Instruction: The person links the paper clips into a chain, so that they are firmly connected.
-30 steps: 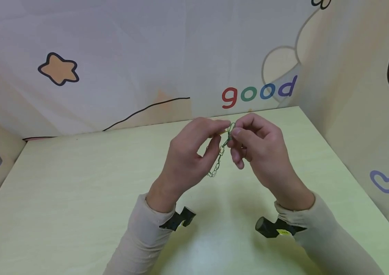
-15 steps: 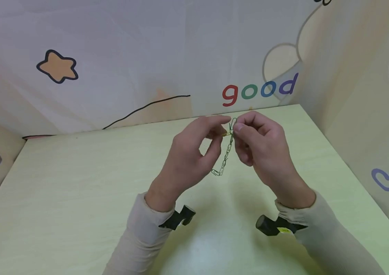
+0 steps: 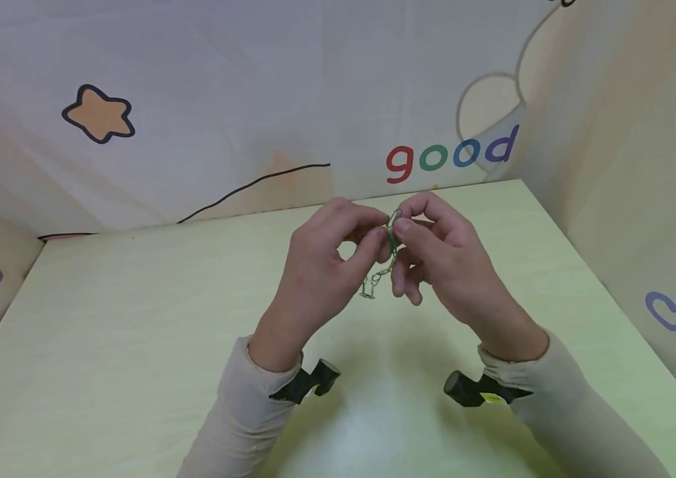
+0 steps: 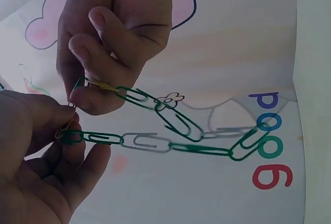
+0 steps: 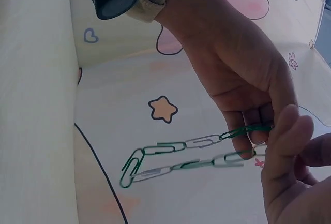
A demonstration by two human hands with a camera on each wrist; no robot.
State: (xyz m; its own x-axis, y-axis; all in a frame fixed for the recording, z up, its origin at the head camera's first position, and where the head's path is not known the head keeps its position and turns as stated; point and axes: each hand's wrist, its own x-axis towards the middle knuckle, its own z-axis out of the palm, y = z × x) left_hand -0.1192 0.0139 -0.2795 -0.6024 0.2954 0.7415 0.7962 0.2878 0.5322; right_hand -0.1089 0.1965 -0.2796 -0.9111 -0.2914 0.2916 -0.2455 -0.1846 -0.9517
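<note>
A chain of linked paper clips (image 4: pixel 201 149), green, silver-white and one yellow, hangs in a loop between both hands above the table. My left hand (image 3: pixel 323 265) pinches one end between thumb and index finger. My right hand (image 3: pixel 448 259) pinches the other end close beside it, its lower fingers hanging loosely. In the left wrist view, a yellow paper clip (image 4: pixel 105 86) sits near the right fingertips, joined to a green one. Both ends of the chain meet where the fingertips come together, and the fingers partly hide the clips there.
Below the hands lies a pale green table (image 3: pixel 135 345). Behind it stands a printed cloth wall (image 3: pixel 224 99) with a star and the word "good"; another cloth side (image 3: pixel 625 199) rises at the right. Black cameras (image 3: pixel 463 388) are strapped to both wrists.
The left index finger, raised half a second ago, has come down to pinch. My right hand has shifted slightly left, its lower fingers spreading. The hanging chain has swung and bunched up.
</note>
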